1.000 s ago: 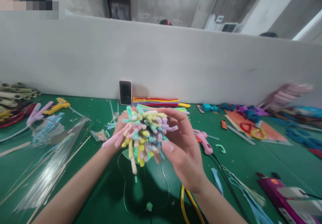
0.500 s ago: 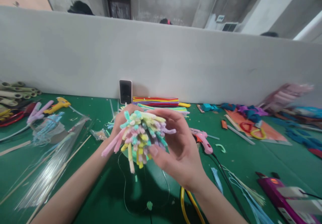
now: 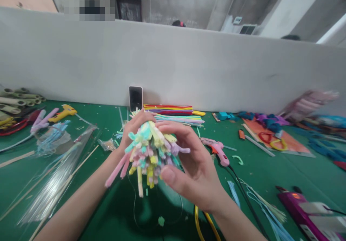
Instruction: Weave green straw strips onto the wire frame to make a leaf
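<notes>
A bundle of pastel pipe cleaners in pink, yellow, teal, lilac and cream is held up in front of me, its fuzzy cut ends facing me. My left hand is closed round its left and far side, with several fingers hidden behind the ends. From the right, my right hand curls round the bundle, fingers over the upper right and thumb at the lower right ends. Two pink stems and one cream stem stick out lower left. Below hangs a thin wire loop near a small green scrap on the green table.
Behind lie more pipe cleaners and a phone against the white partition. A pink glue gun and a purple power strip are on the right. On the left are a yellow glue gun and plastic sleeves.
The bundle has tilted, its pink and cream stems now reaching lower. My right thumb has shifted down, and the right hand has loosened a little.
</notes>
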`<control>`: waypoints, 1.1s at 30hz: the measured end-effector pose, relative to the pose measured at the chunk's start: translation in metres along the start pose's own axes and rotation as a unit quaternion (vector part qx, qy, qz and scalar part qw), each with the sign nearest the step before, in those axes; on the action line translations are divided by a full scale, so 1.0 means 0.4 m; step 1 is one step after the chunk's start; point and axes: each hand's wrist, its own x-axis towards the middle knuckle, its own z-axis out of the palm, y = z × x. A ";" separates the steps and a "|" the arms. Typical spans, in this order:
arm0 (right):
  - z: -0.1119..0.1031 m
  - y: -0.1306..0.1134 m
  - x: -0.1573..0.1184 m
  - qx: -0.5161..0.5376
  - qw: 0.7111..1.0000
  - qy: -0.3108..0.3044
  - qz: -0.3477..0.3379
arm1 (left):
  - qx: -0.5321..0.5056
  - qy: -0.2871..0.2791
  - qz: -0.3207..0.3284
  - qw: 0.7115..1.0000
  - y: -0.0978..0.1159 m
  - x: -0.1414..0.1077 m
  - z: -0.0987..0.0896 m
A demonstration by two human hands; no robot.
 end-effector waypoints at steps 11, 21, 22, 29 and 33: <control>-0.055 -0.010 0.015 -0.008 0.999 0.048 -0.011 | -0.023 0.045 0.055 0.997 0.005 0.016 -0.002; -0.041 -0.046 0.007 -0.163 0.985 0.008 -0.058 | 0.011 0.010 0.049 0.999 0.021 0.010 -0.002; -0.040 -0.047 0.008 -0.175 0.982 0.004 -0.069 | 0.013 0.006 0.053 0.999 0.022 0.010 -0.002; -0.061 -0.040 0.009 -0.154 0.985 0.055 -0.050 | -0.001 -0.007 0.074 0.997 0.014 0.004 0.006; -0.061 -0.042 0.006 -0.162 0.984 0.048 -0.056 | 0.011 -0.014 0.083 0.996 0.003 0.000 0.008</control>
